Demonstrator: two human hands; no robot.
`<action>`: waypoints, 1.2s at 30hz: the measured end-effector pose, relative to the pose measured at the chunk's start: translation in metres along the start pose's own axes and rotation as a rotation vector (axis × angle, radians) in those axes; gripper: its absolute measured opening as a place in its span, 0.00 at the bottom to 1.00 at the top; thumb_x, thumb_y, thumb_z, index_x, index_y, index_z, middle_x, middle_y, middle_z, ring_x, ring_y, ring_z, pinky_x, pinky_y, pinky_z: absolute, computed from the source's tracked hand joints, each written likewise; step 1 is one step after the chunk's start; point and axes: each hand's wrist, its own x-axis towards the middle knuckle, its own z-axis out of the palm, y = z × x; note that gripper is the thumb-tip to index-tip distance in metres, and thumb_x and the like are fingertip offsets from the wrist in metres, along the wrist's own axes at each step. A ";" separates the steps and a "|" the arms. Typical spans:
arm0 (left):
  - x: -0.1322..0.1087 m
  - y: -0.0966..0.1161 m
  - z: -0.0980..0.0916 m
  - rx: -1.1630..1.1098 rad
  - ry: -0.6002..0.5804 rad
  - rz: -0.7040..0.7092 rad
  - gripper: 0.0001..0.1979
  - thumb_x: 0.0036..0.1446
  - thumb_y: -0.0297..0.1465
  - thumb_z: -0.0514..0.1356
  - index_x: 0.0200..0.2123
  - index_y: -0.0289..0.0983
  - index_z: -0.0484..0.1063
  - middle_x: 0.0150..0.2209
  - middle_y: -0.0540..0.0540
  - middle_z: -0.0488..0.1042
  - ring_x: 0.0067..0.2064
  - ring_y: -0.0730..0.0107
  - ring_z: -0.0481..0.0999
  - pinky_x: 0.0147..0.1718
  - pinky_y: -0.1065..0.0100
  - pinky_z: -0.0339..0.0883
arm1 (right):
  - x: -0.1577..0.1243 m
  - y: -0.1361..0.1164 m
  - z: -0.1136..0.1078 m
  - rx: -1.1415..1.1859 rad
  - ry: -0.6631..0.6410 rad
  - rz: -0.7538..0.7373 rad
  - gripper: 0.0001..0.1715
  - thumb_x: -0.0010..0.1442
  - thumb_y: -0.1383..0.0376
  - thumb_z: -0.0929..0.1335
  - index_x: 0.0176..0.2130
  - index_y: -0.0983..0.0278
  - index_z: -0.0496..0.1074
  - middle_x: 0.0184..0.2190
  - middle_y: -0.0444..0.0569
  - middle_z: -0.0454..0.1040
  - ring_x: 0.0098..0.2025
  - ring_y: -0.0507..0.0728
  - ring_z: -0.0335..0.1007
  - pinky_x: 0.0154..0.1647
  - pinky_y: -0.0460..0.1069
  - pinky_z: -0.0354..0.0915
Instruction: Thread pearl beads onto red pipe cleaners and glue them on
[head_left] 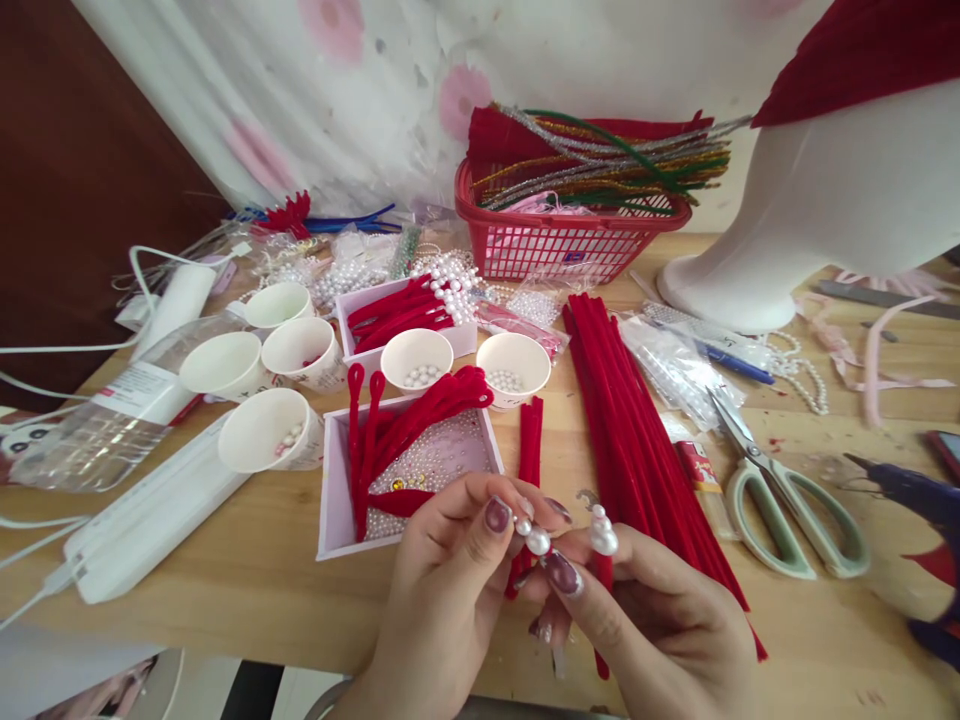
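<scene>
While left hand (448, 575) and right hand (664, 605) pinch a white pearl-bead cluster (537, 541), the right also grips a pearl-tipped red chenille stem (604, 568) above the bench (817, 650).

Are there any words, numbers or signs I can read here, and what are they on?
None reads clearly.
Plastic bottle label: print too small and blurred.
Red label near the scissors: blurred.
White cups: dark marks, too small to read.
Red basket: blue mark, unreadable.
Table edge: faint marks, perhaps letters.

Six cups (221, 365), two boxes (336, 500)
</scene>
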 end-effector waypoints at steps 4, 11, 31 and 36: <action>-0.001 -0.001 -0.001 0.045 0.017 0.017 0.08 0.65 0.32 0.63 0.34 0.38 0.80 0.35 0.49 0.80 0.27 0.80 0.74 0.25 0.79 0.73 | 0.000 -0.001 0.001 -0.002 0.007 0.008 0.05 0.57 0.61 0.77 0.31 0.58 0.82 0.22 0.45 0.81 0.20 0.54 0.77 0.23 0.45 0.77; -0.001 0.005 0.004 0.129 0.131 0.141 0.06 0.60 0.34 0.67 0.32 0.39 0.79 0.33 0.50 0.79 0.31 0.75 0.77 0.27 0.78 0.73 | 0.001 -0.002 0.006 0.047 0.041 0.057 0.04 0.54 0.60 0.78 0.29 0.57 0.82 0.23 0.44 0.82 0.20 0.51 0.74 0.24 0.42 0.74; -0.017 -0.014 0.019 0.549 0.188 0.173 0.12 0.57 0.40 0.68 0.27 0.40 0.76 0.51 0.44 0.80 0.54 0.59 0.78 0.55 0.64 0.70 | 0.011 0.023 -0.013 0.027 0.121 -0.279 0.02 0.62 0.59 0.74 0.37 0.53 0.81 0.37 0.44 0.75 0.42 0.54 0.73 0.45 0.46 0.70; -0.016 -0.023 0.021 0.570 0.094 -0.081 0.15 0.62 0.44 0.63 0.31 0.39 0.72 0.45 0.43 0.80 0.51 0.60 0.77 0.55 0.62 0.65 | 0.013 0.015 -0.021 -0.153 0.215 -0.240 0.07 0.59 0.59 0.75 0.30 0.58 0.79 0.38 0.47 0.74 0.45 0.60 0.71 0.49 0.54 0.67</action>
